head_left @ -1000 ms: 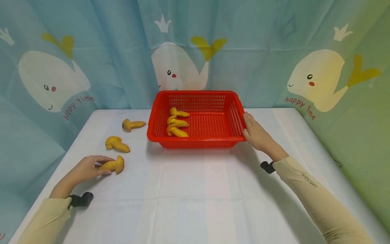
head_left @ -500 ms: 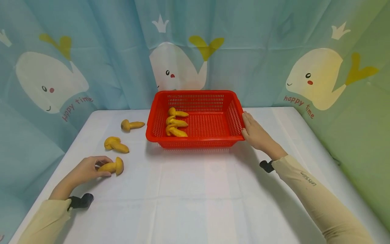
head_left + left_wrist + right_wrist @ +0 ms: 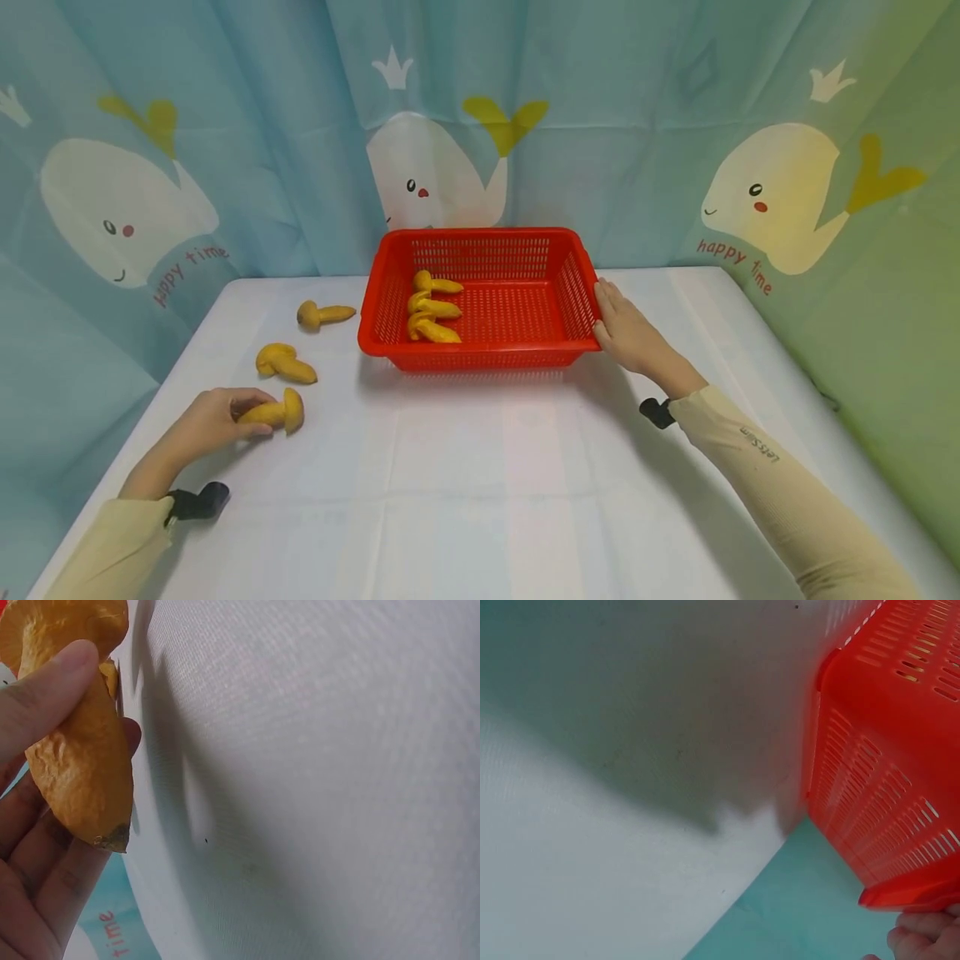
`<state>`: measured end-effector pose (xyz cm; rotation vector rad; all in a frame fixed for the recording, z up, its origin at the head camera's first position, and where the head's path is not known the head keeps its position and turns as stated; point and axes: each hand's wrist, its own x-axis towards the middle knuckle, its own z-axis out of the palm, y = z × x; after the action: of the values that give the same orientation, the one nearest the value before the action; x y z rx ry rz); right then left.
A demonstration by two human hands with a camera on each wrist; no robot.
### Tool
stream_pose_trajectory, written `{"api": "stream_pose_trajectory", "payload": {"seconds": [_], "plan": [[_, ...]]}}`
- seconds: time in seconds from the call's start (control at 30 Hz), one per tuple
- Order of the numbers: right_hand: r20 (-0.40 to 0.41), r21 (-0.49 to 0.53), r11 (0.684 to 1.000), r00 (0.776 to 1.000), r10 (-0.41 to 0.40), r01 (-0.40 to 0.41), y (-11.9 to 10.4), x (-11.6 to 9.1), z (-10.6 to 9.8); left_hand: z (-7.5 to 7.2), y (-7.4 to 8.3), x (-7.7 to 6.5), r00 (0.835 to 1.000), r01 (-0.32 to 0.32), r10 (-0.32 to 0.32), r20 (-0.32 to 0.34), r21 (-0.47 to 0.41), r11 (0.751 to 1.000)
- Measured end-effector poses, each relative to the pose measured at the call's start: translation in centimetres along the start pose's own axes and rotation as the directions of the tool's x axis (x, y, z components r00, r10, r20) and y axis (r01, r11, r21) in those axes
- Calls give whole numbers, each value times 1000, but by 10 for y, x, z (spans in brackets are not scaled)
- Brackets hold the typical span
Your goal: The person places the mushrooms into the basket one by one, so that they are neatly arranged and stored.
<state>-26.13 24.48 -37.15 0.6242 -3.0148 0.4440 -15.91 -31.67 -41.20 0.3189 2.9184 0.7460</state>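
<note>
My left hand (image 3: 210, 423) pinches a yellow mushroom (image 3: 292, 411) by its stem, the cap pointing right. In the left wrist view the thumb lies across the top of the stem of that mushroom (image 3: 82, 780), with fingers behind it, close over the white cloth. Across the table, my right hand (image 3: 633, 333) touches the right side of a red plastic basket (image 3: 480, 360), fingers straight along its rim. The right wrist view has the fingertips of my right hand (image 3: 930, 937) at the rim of the slotted basket (image 3: 877, 694).
Two more yellow mushrooms lie on the white-covered table (image 3: 465, 500), one (image 3: 287, 364) just beyond my left hand and another (image 3: 326, 315) farther back. Inside the basket, three mushrooms, the nearest one (image 3: 438, 332) included, line up along the left side. A blue whale-print curtain (image 3: 622, 183) hangs behind.
Little differs: the head view has shifted slightly. My left hand keeps its grip on the mushroom at nearly the same spot, and my right hand stays on the basket.
</note>
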Motion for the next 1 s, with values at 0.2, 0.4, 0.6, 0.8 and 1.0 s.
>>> {"api": "stream_pose_trajectory", "payload": {"seconds": [0.2,0.4,0.6,0.8,1.0], "plan": [[34,-32,999,999,21,-20,-2,1,-4,-3,1,1,1000,3,-3,-12,11,1000],[80,-80,997,997,23,-17,-4,1,-10,-10,7,0,998,-21,23,-53,30,999],[118,-120,993,993,6,8,-4,1,-14,-21,10,1,998,-25,26,-54,25,999],[112,-136,991,994,-3,19,-3,2,-12,-31,16,4,998,-43,46,-52,49,998],[92,-123,992,996,1,11,-4,2,-12,-48,25,13,997,-44,47,-56,52,998]]}}
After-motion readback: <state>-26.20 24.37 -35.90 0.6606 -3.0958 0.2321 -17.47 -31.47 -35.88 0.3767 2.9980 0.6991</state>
